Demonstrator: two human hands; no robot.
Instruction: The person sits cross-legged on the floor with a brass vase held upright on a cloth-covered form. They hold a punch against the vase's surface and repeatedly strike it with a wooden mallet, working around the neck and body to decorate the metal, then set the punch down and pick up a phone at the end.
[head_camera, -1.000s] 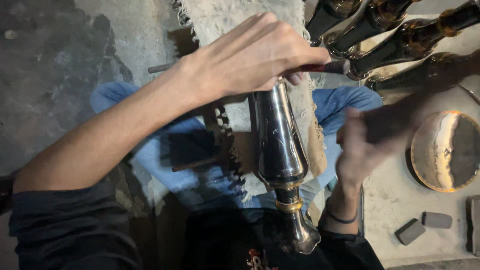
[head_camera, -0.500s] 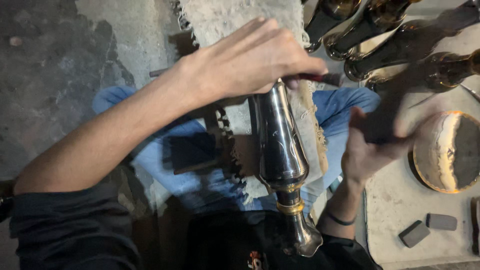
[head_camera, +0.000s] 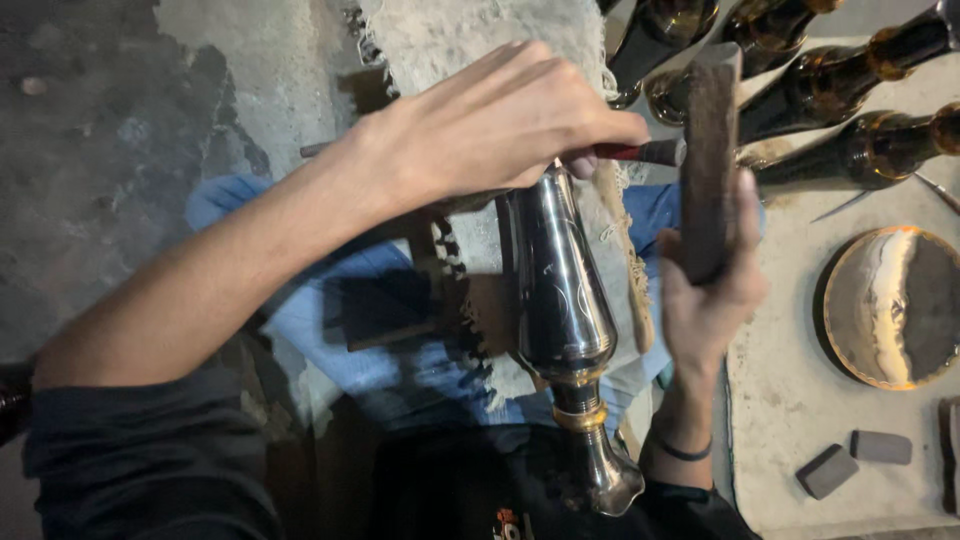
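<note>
A dark polished metal vase (head_camera: 562, 300) with a brass ring near its foot lies lengthwise over a pale woven cloth (head_camera: 470, 40) on my lap. My left hand (head_camera: 490, 125) rests across the vase's upper end and pinches a thin chisel (head_camera: 640, 152) with a reddish shaft, its tip pointing right. My right hand (head_camera: 705, 290) grips a dark wooden block (head_camera: 708, 160) upright, just right of the chisel's end.
Several dark brass-trimmed vases (head_camera: 830, 80) lie at the top right. A round dark dish with a brass rim (head_camera: 895, 305) sits on the pale floor at the right. Two small grey blocks (head_camera: 850, 458) lie at the lower right.
My right hand has lifted and now holds the wooden block upright beside the chisel's end. My left hand and the vase have stayed in place.
</note>
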